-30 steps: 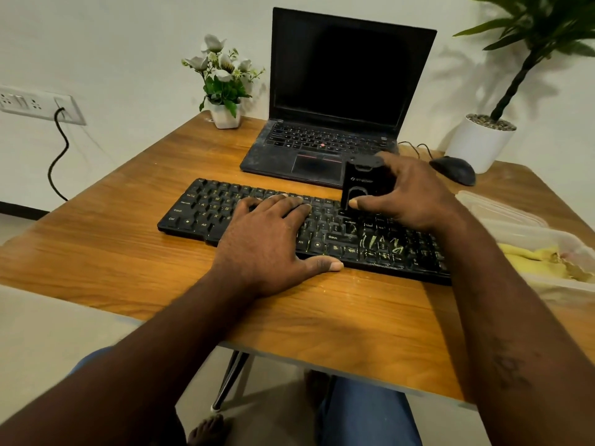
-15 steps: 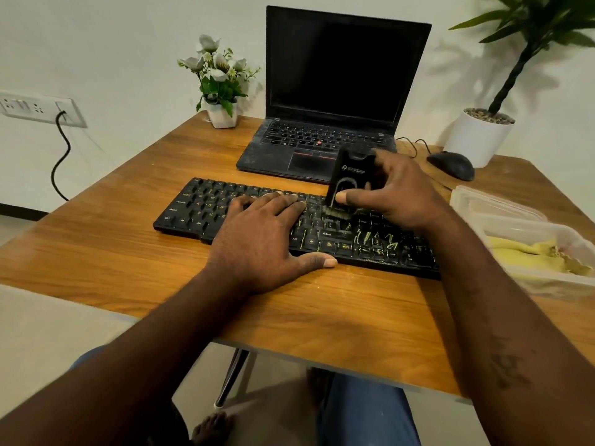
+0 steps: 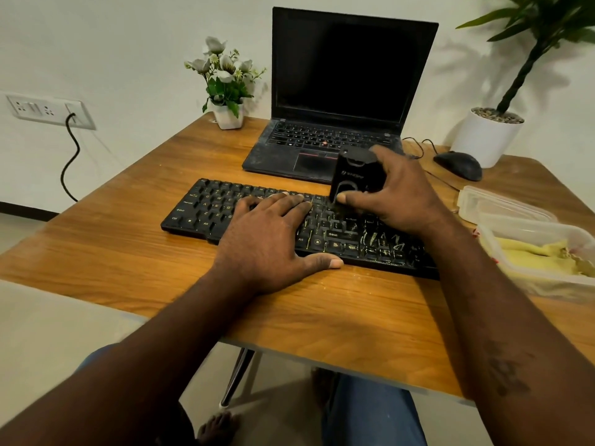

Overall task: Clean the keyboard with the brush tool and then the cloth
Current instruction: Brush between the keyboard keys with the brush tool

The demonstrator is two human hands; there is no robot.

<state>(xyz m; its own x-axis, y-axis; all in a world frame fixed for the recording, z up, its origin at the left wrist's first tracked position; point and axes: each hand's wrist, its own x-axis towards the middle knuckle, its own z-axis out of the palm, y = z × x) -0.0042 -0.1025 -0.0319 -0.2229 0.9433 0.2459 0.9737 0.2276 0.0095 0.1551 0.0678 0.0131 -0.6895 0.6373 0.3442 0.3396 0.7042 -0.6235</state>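
Cloth [image 3: 534, 255], yellow, lies inside clear plastic container [image 3: 528, 281].

One keyboard [image 3: 257, 214], one laptop [image 3: 338, 91], one mouse [image 3: 458, 165], two potted plants [image 3: 227, 82] [image 3: 489, 133], two plastic containers [image 3: 502, 209] [image 3: 547, 278].

A flat black plastic keyboard [image 3: 254, 217] marked with yellowish streaks is seen on a grained orange-brown wooden table [image 3: 128, 252]; a crumpled yellow cloth [image 3: 541, 257] is seen in a clear plastic tub [image 3: 528, 286].

Warm, fairly dim indoor light falls on the table [image 3: 128, 252], giving its wood a soft sheen. The potted plant [image 3: 492, 133] throws a blurred shadow on the wall [image 3: 112, 43]. Wide-angle bending curves the edges; forearms look slightly soft.
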